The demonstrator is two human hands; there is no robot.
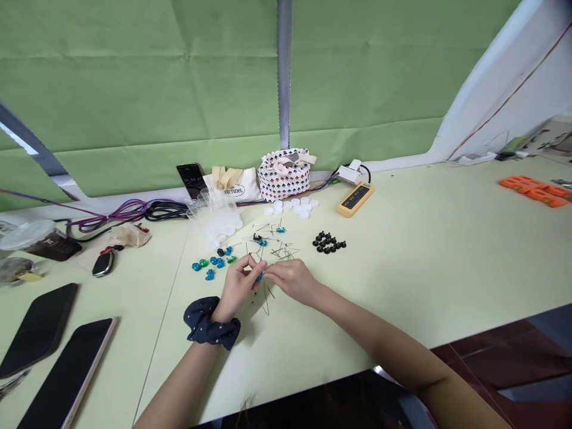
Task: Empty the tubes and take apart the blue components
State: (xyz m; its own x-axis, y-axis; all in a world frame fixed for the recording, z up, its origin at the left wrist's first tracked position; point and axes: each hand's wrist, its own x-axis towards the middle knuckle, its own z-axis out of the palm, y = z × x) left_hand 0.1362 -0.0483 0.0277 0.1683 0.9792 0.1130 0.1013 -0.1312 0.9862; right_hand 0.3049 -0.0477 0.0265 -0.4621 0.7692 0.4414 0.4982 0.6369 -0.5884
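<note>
The left hand (238,287) and the right hand (291,280) meet over a pale green tabletop (415,268), their fingertips closed together around a small blue plastic piece (258,277). The left thumb and fingers pinch from one side, and the right thumb and forefinger press in from the other. Exactly which fingertips touch the piece is too small to tell. A thin bent metal wire (266,302) runs down from the grip onto the table. A navy polka-dot fabric scrunchie (211,323) circles the left wrist.

Just ahead of the grip lies a loose tangle of thin bent metal wires (280,251), some carrying blue pieces. Ahead and to the left of the hands sits a cluster of small glossy blue and green plastic pieces (211,262). Further ahead are round white plastic caps (292,208) and a stack of clear plastic cups (218,219). To the right of the wires, well apart from the hands, lies a group of small black plastic pieces (328,242). Two black-screened smartphones (67,373) rest well to the left of the grip.
</note>
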